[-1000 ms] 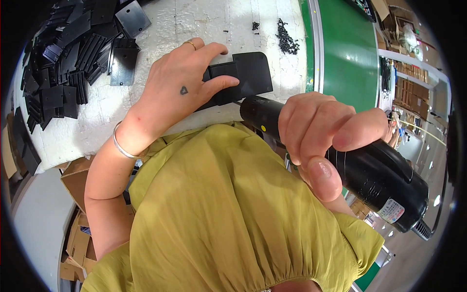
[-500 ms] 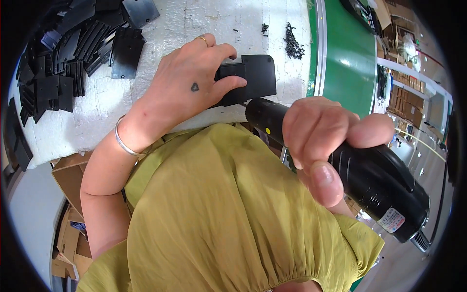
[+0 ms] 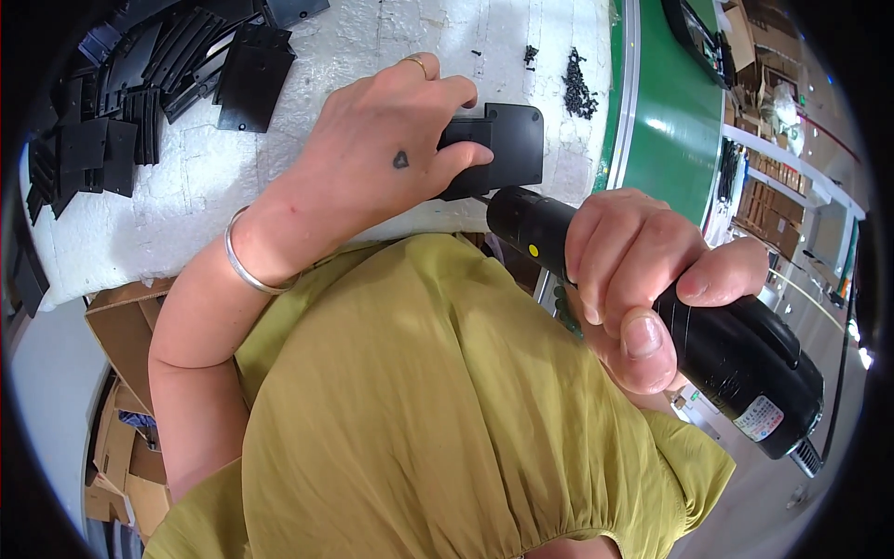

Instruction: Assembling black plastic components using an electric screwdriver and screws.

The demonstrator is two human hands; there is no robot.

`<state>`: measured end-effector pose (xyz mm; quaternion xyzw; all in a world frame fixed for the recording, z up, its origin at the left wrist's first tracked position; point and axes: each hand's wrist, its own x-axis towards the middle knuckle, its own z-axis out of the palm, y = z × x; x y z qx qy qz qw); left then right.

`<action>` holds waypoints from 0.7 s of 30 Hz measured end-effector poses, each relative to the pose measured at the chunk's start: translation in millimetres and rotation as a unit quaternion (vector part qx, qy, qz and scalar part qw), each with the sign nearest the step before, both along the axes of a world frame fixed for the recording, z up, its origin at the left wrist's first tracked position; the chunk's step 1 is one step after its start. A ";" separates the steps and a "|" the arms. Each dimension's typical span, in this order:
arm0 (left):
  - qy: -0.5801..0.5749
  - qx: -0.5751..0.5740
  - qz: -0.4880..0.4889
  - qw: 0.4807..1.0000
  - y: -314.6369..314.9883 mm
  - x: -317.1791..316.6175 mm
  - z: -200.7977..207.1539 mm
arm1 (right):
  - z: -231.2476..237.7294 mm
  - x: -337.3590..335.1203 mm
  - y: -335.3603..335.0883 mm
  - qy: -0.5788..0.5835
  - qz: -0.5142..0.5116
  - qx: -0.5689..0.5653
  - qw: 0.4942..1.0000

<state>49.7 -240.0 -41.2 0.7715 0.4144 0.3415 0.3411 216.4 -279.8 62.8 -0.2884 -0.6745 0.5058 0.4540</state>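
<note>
My left hand (image 3: 386, 140) is closed around a flat black part (image 3: 515, 144) on the white padded surface, the thumb across its top and the fingers along its far edge. In my right hand (image 3: 643, 279) is a black electric screwdriver (image 3: 740, 359), wrapped by the fingers and thumb. The tool slants up to the left, and its thin bit meets the near edge of the black part. Whether a screw sits at the bit's tip is hidden.
Stacks of black plates (image 3: 121, 102) lie at the far left of the white padded surface (image 3: 363, 37). A pile of small black screws (image 3: 578, 86) is beyond the part. Along the right runs a green surface (image 3: 675, 102); a cardboard box (image 3: 126, 335) stands below left.
The whole view has shifted slightly, so part, hands and screws appear a little farther right. Both grips stay the same, and the bit remains at the part's near edge.
</note>
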 end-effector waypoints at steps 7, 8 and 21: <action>0.011 0.019 -0.003 1.000 5.7 2.4 -3.4 | -1.4 -0.9 3.1 0.020 -0.003 0.009 1.000; 0.020 0.023 -0.004 1.000 6.0 1.3 -3.1 | -1.2 -1.6 3.3 0.015 0.013 0.022 1.000; -0.431 -0.177 0.138 0.874 26.6 -1.3 35.6 | -10.2 11.9 15.4 0.155 -0.318 -0.092 0.931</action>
